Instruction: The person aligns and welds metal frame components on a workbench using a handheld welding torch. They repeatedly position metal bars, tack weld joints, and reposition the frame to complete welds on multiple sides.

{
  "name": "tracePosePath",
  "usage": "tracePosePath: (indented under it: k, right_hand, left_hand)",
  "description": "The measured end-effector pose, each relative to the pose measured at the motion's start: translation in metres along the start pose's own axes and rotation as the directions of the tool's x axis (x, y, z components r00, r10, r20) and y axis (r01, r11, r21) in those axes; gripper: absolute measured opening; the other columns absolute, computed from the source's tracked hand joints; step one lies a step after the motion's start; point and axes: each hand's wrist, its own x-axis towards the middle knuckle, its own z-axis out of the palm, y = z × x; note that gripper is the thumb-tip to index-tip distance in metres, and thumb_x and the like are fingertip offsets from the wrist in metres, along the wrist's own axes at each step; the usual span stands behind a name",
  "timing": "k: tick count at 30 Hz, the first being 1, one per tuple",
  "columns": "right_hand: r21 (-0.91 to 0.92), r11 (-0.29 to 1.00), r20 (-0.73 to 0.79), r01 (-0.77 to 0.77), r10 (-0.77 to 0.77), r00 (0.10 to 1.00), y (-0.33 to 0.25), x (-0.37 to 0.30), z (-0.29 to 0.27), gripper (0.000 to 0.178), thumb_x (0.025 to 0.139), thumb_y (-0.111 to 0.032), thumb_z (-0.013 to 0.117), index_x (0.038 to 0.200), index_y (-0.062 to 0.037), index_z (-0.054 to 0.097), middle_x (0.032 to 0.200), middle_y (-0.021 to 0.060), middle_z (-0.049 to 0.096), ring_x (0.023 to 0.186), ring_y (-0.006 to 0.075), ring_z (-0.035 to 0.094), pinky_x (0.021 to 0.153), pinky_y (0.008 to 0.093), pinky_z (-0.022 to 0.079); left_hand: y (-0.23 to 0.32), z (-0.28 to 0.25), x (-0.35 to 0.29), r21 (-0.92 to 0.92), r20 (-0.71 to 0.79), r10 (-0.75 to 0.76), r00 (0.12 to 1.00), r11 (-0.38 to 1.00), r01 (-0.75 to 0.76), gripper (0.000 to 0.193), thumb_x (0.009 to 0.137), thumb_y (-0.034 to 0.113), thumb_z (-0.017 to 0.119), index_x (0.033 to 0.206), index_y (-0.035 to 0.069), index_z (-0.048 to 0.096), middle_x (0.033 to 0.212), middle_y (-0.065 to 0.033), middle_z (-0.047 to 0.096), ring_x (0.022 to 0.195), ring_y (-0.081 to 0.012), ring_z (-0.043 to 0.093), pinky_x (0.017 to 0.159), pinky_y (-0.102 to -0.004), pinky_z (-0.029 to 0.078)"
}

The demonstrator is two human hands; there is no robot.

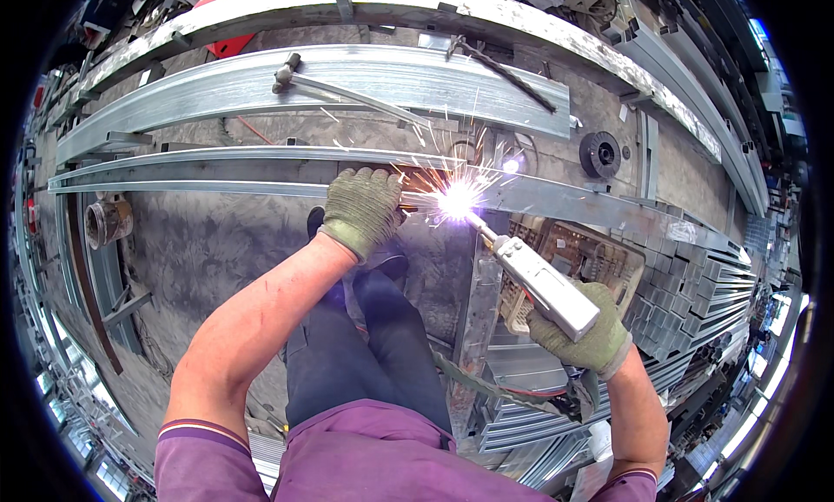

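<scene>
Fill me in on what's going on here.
A person in green work gloves is working on a long metal channel. Their right hand grips a white handheld torch, its nozzle at a bright flash throwing sparks along the channel. Their left hand is on the channel, just left of the flash; what its fingers hold is hard to tell. Beyond, a hammer lies on a wider metal piece.
</scene>
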Motion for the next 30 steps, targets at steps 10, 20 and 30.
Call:
tracePosePath:
  k: [10,20,30]
  right_hand:
    - [0.01,0.999,-0.016,-0.033,0.033,0.999,-0.003,-0.004,0.003,0.024,0.087,-0.024,0.08,0.104,-0.0088,0.075,0.085,0.0109,0.073,0.072,0.0324,0.074,0.064,0.0425,0.06]
    - [0.173,0.908,-0.022,-0.383,0.392,0.92,0.017,-0.048,0.048,0.032,0.085,-0.03,0.08,0.107,-0.0077,0.074,0.086,0.017,0.075,0.079,0.04,0.074,0.071,0.0486,0.059]
    - [0.111,0.985,-0.206,-0.131,0.151,0.967,-0.004,-0.058,0.062,0.021,0.087,-0.022,0.079,0.103,-0.0086,0.076,0.081,0.0102,0.073,0.076,0.0316,0.076,0.068,0.0427,0.061]
  left_hand:
    - [0.003,-0.006,0.002,0.0,-0.009,-0.019,1.0,1.0,0.019,0.038,0.081,0.043,0.083,0.102,0.013,0.071,0.097,-0.0078,0.072,0.096,-0.0279,0.071,0.086,-0.0454,0.054]
    - [0.007,-0.004,0.001,-0.011,-0.095,-0.002,0.995,1.0,0.001,0.039,0.082,0.046,0.085,0.096,0.014,0.067,0.092,-0.0075,0.069,0.092,-0.0304,0.069,0.082,-0.0476,0.053]
    - [0.003,-0.002,0.0,0.021,-0.105,0.017,0.994,1.0,-0.014,0.042,0.084,0.047,0.085,0.096,0.012,0.065,0.091,-0.0092,0.069,0.089,-0.033,0.068,0.079,-0.0486,0.052]
